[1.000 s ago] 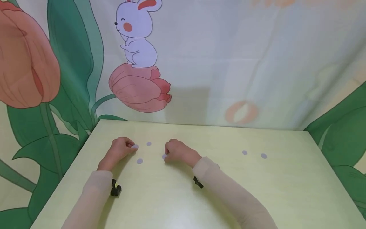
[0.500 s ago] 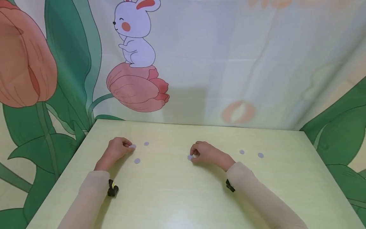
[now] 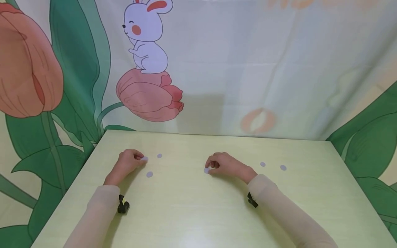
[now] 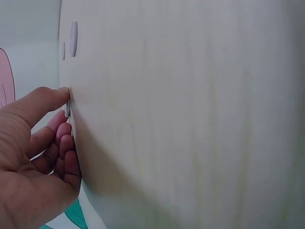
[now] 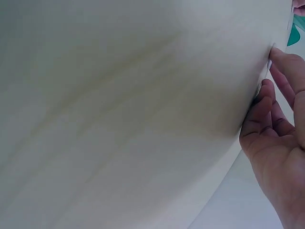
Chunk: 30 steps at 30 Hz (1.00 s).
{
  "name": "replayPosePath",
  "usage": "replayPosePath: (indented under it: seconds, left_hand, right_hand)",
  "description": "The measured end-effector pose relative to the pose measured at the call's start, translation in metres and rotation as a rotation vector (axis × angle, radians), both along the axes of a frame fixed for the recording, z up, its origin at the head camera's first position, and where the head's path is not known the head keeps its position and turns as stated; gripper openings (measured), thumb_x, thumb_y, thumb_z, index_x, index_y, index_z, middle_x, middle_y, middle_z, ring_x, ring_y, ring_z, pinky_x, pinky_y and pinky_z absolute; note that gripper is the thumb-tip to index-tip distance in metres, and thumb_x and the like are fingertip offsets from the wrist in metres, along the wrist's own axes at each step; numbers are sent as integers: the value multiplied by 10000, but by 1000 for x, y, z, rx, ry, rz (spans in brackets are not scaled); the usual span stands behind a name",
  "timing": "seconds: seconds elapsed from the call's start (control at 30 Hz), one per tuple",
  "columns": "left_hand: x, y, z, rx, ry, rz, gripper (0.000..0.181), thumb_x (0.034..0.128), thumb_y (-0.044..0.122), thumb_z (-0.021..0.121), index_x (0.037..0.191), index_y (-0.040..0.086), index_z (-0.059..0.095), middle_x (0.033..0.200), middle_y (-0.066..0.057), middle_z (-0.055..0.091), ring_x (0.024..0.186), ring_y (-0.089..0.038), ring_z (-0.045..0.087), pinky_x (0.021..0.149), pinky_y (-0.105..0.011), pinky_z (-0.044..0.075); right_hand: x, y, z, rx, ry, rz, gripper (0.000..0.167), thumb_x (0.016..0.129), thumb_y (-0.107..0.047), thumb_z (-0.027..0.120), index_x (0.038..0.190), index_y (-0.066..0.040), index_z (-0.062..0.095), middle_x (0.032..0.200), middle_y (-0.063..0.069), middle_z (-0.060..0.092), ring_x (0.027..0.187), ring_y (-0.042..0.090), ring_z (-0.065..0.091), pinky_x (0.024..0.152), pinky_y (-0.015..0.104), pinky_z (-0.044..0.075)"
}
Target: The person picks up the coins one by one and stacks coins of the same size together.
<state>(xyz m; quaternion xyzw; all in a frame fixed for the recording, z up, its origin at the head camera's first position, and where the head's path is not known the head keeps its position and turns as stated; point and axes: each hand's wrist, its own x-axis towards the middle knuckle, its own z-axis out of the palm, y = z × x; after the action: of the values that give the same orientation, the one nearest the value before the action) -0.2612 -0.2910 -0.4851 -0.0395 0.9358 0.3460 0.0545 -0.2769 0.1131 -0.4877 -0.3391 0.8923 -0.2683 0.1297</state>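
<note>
Near the far left of the table, my left hand pinches a small flat pale-purple disc between thumb and fingers. In the left wrist view this disc shows as a thin edge under the thumb tip. Two like discs lie just beside it, one to its right and one nearer. At mid-table my right hand holds another such disc by thumb and fingers, low against the surface. From the right wrist, the hand hides most of that disc.
Two more purple discs, a smaller one and a larger one, lie right of the right hand. The pale wooden table ends at the back against a printed cloth. A black wrist piece sits by the left cuff.
My right hand has slid to the right with its disc, away from the left group, and stays there over the last half second. The left hand keeps its place.
</note>
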Motion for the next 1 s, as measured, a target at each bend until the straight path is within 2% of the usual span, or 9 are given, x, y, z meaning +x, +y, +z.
replayPosePath:
  seconds: [0.23,0.57,0.7,1.0]
  left_hand:
    - [0,1,0,-12,16,2,307,950,208,726,1128,-40,685,1012,-150,632,930,-280,541,817,-375,468]
    - [4,10,3,-11,7,2,341,947,250,736,1123,-38,688,1019,-154,657,911,-272,553,802,-364,479]
    - [5,17,7,10,21,-26,323,939,214,739,1134,-38,685,1042,-156,669,932,-269,574,830,-372,496]
    - [10,36,25,51,95,-84,293,909,161,746,1106,-50,695,1009,-149,638,930,-279,553,801,-369,473]
  right_hand:
    - [-1,3,3,-2,2,24,184,909,-211,789,1084,-176,745,920,-68,595,837,112,545,787,260,497]
    - [-2,1,1,-3,15,7,139,895,-198,800,1027,-188,757,892,-68,595,815,102,546,768,247,493]
    - [-1,0,3,2,0,-8,130,896,-191,797,1020,-189,757,885,-65,591,810,102,545,762,245,488]
    - [1,-3,7,11,-18,-22,124,896,-173,797,1012,-175,753,875,-50,588,805,113,544,757,253,486]
